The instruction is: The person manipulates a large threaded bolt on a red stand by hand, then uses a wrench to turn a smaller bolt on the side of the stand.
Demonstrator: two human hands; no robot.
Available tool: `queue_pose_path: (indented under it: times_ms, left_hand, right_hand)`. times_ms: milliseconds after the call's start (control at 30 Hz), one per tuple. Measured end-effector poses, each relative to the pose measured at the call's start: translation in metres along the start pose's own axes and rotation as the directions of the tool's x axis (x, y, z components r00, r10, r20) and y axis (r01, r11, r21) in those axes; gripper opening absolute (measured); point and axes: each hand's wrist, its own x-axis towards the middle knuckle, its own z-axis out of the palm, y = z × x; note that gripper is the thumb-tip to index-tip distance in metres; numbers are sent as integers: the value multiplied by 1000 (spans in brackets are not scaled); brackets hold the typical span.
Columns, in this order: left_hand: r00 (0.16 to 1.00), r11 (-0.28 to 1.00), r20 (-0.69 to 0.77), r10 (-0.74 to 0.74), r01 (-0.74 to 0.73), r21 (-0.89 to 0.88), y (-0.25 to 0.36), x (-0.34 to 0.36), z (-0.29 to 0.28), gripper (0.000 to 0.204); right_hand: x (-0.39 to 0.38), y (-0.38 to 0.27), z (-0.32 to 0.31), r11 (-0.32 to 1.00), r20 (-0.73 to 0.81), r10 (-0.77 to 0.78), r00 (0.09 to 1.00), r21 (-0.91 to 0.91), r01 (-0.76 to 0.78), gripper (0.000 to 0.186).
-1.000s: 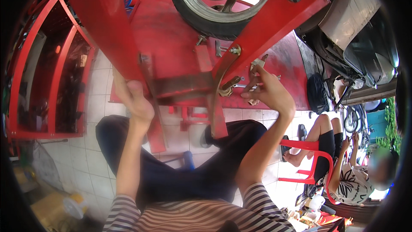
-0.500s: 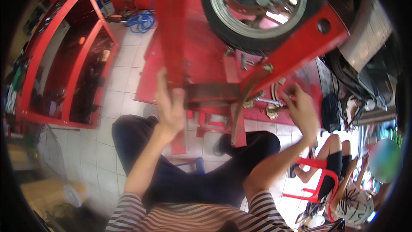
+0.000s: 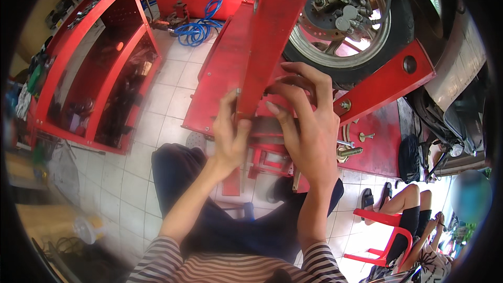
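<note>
A red steel beam (image 3: 270, 36) stands up in front of me. My left hand (image 3: 230, 139) is closed on its lower part, thumb across the near face. By the left fingertips a small bolt end (image 3: 239, 91) juts from the beam's left side. My right hand (image 3: 314, 126) is at the opposite side, its curved fingers and thumb brought to the beam; anything small between the fingertips is hidden. A second red beam (image 3: 382, 86) slants off to the right, with a nut (image 3: 345, 105) on it.
A motorcycle wheel (image 3: 340, 63) stands behind on a red platform (image 3: 374, 149). Metal bolts (image 3: 350, 152) and a wing-shaped piece (image 3: 367, 137) lie on it. Left are a red cabinet (image 3: 99, 94) and blue hose (image 3: 196, 31). A person sits on a red chair (image 3: 395, 241) at lower right.
My right hand has come left from the loose hardware to the beam's right side. My left hand stays on the beam. The whole view has shifted slightly.
</note>
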Motion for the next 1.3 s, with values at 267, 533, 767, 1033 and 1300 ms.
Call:
queue_pose_path:
  times_ms: [267, 533, 767, 1033, 1300]
  left_hand:
    - [999, 999, -3, 50, -50, -1, -7, -1, 0, 65]
    - [999, 999, -20, 32, -32, 15, -7, -1, 0, 65]
    - [999, 999, -27, 44, -43, 19, -7, -1, 0, 66]
    - [1000, 1000, -16, -4, 4, -12, -5, -1, 1, 67]
    - [998, 994, -42, 53, -49, 93, -5, 0, 3, 70]
  right_hand:
    - [0, 0, 11, 998, -52, -4, 999, 65, 7, 27]
    - [-1, 0, 15, 988, -59, 20, 998, 156, -11, 28]
    - [0, 8, 19, 976, -63, -32, 998, 211, 44, 33]
    - [-1, 12, 25, 958, -81, -14, 997, 285, 37, 36]
    - [1, 13, 24, 958, -62, -5, 998, 285, 23, 32]
